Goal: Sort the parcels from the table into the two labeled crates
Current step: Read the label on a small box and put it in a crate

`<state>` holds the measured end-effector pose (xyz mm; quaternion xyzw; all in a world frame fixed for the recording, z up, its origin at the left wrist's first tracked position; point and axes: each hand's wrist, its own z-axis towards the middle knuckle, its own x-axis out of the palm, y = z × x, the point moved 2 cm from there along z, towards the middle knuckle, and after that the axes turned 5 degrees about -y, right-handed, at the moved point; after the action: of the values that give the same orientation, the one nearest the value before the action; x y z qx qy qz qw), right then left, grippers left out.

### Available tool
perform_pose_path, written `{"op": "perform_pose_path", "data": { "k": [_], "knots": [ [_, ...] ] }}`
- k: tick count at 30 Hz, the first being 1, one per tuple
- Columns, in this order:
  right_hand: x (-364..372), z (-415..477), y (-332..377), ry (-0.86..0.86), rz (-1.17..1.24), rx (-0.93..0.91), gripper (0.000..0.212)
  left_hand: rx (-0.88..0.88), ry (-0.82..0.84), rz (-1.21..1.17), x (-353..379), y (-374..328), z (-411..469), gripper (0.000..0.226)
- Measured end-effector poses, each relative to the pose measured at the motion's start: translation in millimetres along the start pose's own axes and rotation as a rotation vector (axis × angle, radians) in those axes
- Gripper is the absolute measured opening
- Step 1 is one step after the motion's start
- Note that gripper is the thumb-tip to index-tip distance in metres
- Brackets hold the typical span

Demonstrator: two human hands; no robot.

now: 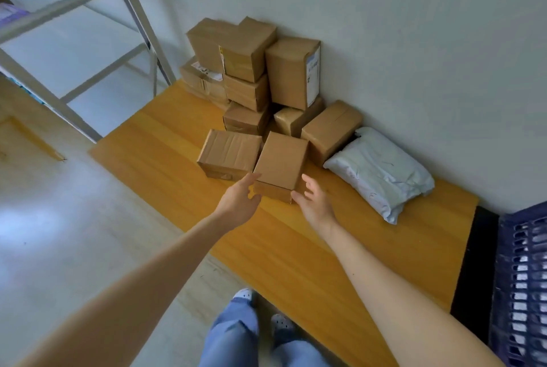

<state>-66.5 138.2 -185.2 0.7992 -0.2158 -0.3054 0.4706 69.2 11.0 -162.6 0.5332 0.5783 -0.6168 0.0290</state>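
Flanking the small plain brown cardboard box [281, 159], lying frontmost on the orange wooden table [165, 141], with left hand [241, 201] and right hand [312, 203] both spread and holding nothing, likely to clamp its sides evenly for lifting.

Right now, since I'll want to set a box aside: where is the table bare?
Bare table runs left of the boxes to its left edge, and in front, between the mailer and the near edge, toward the crate. It is crowded along the wall, where the boxes are stacked.
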Motion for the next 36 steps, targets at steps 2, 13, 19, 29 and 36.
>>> {"op": "perform_pose_path", "data": {
  "k": [2, 13, 19, 29, 36],
  "knots": [
    [6.9, 10.3, 0.0, -0.061, 0.003, 0.034, 0.056, 0.036, 0.042, 0.046, -1.3, 3.7, 20.1, 0.051],
    [31.5, 42.3, 10.7, -0.211, 0.002, 0.122, 0.059, 0.169, 0.182, 0.092, -0.4, 3.6, 85.1, 0.050],
    [29.9, 41.7, 0.7, -0.257, 0.159, 0.272, 0.066, 0.187, 0.249, 0.120, -2.0, -1.9, 100.3, 0.052],
    [27.9, 35.3, 1.4, -0.296, 0.209, 0.257, 0.058, 0.088, 0.272, 0.086, 9.4, -4.1, 97.1, 0.067],
    [32.8, 17.4, -11.6, -0.381, 0.362, 0.333, 0.050, 0.114, 0.183, -0.106, 13.2, 13.5, 83.5, 0.064]
  ]
}}
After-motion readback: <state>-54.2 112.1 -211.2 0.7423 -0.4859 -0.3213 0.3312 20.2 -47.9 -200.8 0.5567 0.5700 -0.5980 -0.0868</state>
